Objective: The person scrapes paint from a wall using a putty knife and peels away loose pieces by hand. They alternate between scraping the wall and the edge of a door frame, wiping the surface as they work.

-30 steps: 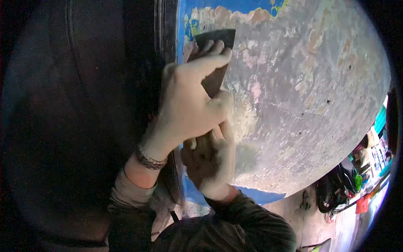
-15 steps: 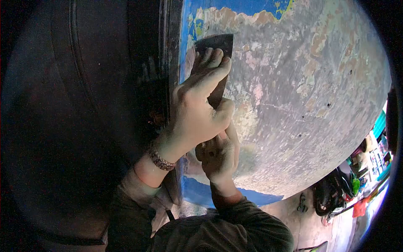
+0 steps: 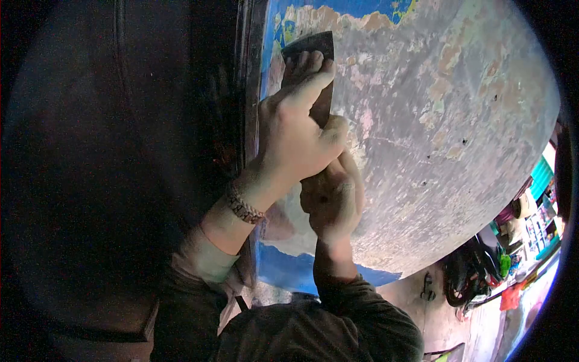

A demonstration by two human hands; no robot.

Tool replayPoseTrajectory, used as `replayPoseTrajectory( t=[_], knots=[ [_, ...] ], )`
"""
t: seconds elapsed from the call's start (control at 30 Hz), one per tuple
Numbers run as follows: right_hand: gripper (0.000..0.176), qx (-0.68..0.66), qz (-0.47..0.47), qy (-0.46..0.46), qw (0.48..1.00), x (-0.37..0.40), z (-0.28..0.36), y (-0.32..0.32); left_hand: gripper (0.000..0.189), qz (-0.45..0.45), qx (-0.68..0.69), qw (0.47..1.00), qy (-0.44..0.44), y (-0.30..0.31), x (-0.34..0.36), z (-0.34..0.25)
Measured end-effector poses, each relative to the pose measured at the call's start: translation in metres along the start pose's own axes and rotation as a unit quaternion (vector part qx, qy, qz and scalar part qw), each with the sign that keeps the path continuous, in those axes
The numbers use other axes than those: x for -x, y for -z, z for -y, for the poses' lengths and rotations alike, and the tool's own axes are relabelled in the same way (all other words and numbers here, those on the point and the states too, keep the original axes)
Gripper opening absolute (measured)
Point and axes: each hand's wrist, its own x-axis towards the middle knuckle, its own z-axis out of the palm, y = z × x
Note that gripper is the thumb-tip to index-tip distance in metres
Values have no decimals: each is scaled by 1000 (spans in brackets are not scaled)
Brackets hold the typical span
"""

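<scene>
**Dark flat tool (image 3: 309, 46) points to 12 o'clock**

The left hand (image 3: 301, 130) holds it against the big patchy panel (image 3: 398, 108). The tool runs long from 12 to 6 o'clock, and the left hand is nearer its top. The right hand (image 3: 338, 199) is at 5 o'clock from the left hand; I cannot tell its grip.

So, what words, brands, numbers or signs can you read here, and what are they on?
No readable text.
Dark sheet: none on the part that shows.
Patchy panel: none seen.
Wristband: no letters seen.
Colourful clutter at far right: too small and blurred to tell.
</scene>
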Motion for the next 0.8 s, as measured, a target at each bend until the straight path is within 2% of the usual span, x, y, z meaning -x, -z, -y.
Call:
replayPoseTrajectory(
  t=[0.07,0.1,0.23,0.43,0.5,0.53,0.6,0.67,0.73,0.8],
  knots=[
    [59,19,81,-34,996,-13,5,13,48,-32,-7,999,-8,-7,-10,-1],
    [57,17,67,-66,995,-15,10,13,49,-37,-5,999,2,-8,-11,-2],
    [55,4,57,-51,997,-13,8,1,48,-32,6,999,-19,-5,-8,4],
    [55,19,65,-5,998,-7,6,0,48,-21,19,999,26,0,-11,-1],
    [56,-8,-2,-13,1000,-11,3,-10,47,-30,15,999,8,-4,-15,3],
    [56,-6,-3,-13,1000,-14,5,-8,47,-29,17,999,10,-5,-16,4],
    [55,26,70,-46,996,-19,12,-3,48,-28,20,999,13,0,-22,2],
    [52,36,56,-43,997,-6,14,-5,48,-26,20,999,27,3,-13,-2],
    [50,46,45,-35,997,-6,9,-2,48,-13,-11,1000,-3,2,-5,4],
    [47,-91,148,-60,983,-13,-1,10,47,-21,-11,1000,-14,0,-11,5]
  ],
)
